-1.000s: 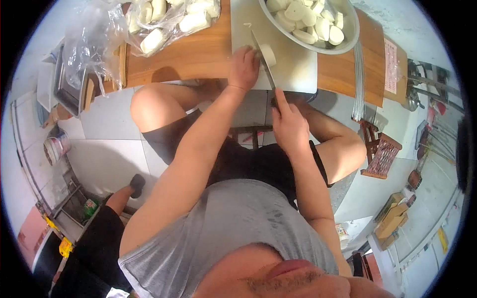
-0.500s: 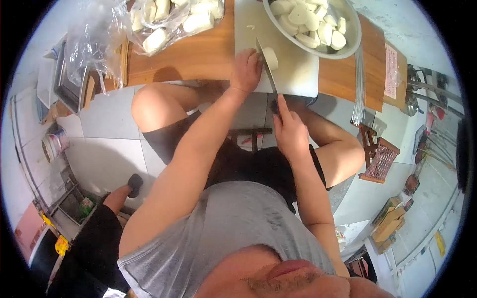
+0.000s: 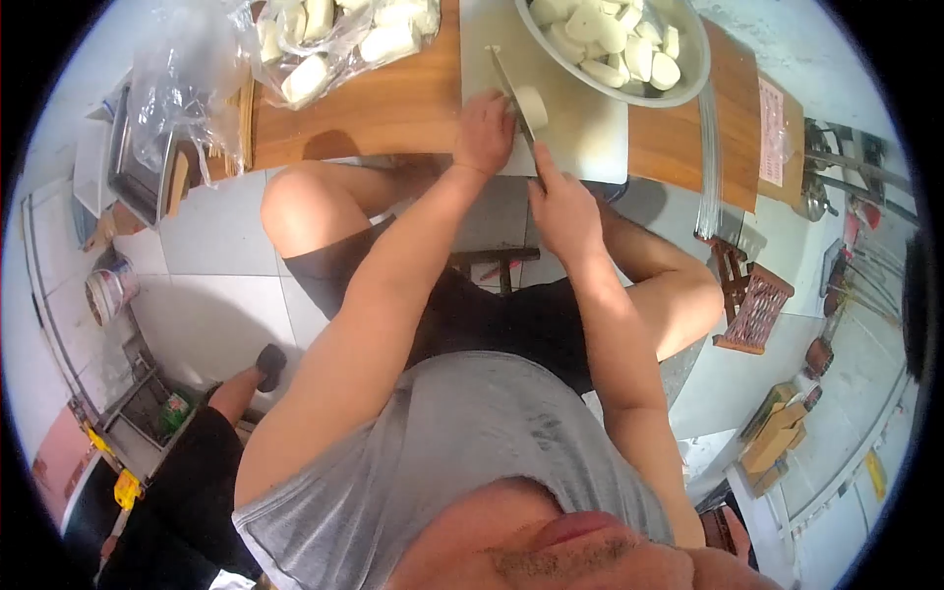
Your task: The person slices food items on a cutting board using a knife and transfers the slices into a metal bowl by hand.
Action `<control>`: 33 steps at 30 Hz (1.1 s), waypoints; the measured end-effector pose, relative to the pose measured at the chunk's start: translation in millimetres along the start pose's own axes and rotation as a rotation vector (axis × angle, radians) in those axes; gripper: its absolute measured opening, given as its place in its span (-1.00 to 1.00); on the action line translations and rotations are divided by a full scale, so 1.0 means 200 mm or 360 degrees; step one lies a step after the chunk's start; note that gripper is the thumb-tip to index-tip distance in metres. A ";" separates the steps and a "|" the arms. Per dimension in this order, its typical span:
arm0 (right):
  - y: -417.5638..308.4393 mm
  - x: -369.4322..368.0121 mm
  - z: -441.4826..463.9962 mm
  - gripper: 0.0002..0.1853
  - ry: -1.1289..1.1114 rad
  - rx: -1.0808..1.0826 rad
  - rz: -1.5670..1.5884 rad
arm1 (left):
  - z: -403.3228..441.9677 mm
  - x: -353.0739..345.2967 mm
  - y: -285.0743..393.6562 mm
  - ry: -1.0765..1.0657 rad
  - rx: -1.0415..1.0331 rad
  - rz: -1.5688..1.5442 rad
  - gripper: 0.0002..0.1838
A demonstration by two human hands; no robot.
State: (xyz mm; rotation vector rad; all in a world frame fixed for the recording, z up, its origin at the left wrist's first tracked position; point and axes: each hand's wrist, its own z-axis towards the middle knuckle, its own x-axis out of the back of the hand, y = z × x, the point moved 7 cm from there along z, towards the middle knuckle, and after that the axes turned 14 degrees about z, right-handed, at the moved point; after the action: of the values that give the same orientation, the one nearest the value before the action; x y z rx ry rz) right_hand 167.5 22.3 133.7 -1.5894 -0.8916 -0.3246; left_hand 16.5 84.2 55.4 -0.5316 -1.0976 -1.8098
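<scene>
My right hand (image 3: 567,211) is closed round the handle of a kitchen knife (image 3: 513,90). Its long blade slants up and left over a white cutting board (image 3: 582,149). My left hand (image 3: 484,133) rests on the board's left side with curled fingers, their tips close to the blade. Whatever lies under those fingers is hidden. Against the blade's right side sits a thick, pale round piece of food (image 3: 532,104), perhaps a peeled root vegetable. A small white scrap lies near the knife tip.
A metal bowl (image 3: 702,71) of cut white pieces overlaps the board's upper right. Clear plastic bags (image 3: 339,61) with white chunks lie on the wooden table (image 3: 393,123) at left. Thin metal skewers (image 3: 710,162) lie right. Another person's leg (image 3: 236,395) shows at lower left.
My right hand has moved up and slightly left, pushing the knife forward across the board. My left hand has shifted only slightly. The pale piece stays beside the blade.
</scene>
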 end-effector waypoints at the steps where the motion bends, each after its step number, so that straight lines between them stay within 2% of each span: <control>1: 0.01 -0.01 0.01 -0.40 -0.0004 -0.0010 -0.0011 | -0.01 0.00 0.00 -0.0010 0.0008 -0.0019 -0.73; 5: 0.07 -0.01 -0.13 -0.40 -0.0034 -0.0037 -0.0033 | -0.02 -0.02 -0.02 -0.0001 0.0021 0.0018 -0.71; 12: 0.07 -0.07 0.00 -0.42 -0.0062 -0.0122 -0.0091 | -0.03 -0.02 -0.02 0.0109 -0.0075 -0.0012 -0.63; 19: 0.15 -0.08 -0.17 -0.41 -0.0084 -0.0175 -0.0092 | -0.02 -0.02 -0.01 0.0078 0.0004 0.0043 -0.64; 22: 0.13 -0.09 -0.06 -0.40 -0.0046 -0.0136 -0.0120 | -0.03 0.01 0.01 0.0056 0.0011 0.0017 -0.65; 25: 0.13 -0.10 -0.01 -0.36 0.0073 0.0052 -0.0095 | -0.02 0.01 -0.01 0.0066 0.0019 0.0009 -0.65; 27: 0.14 -0.10 -0.07 -0.36 0.0048 0.0003 -0.0120 | -0.04 0.01 0.01 0.0133 0.0014 0.0100 -0.65; 31: 0.11 -0.06 -0.16 -0.38 0.0020 -0.0083 -0.0103 | -0.03 0.02 0.00 0.0024 0.0001 -0.0014 -0.60; 33: 0.06 0.00 -0.20 -0.39 0.0110 0.0025 0.0015 | -0.04 0.02 0.00 0.0018 -0.0012 -0.0048 -0.56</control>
State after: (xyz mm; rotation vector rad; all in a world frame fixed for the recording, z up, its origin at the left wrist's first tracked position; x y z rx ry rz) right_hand 186.6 -14.4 135.3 -1.5583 -0.8315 -0.3630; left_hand 15.1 75.8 54.7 -0.5109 -1.0968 -1.8417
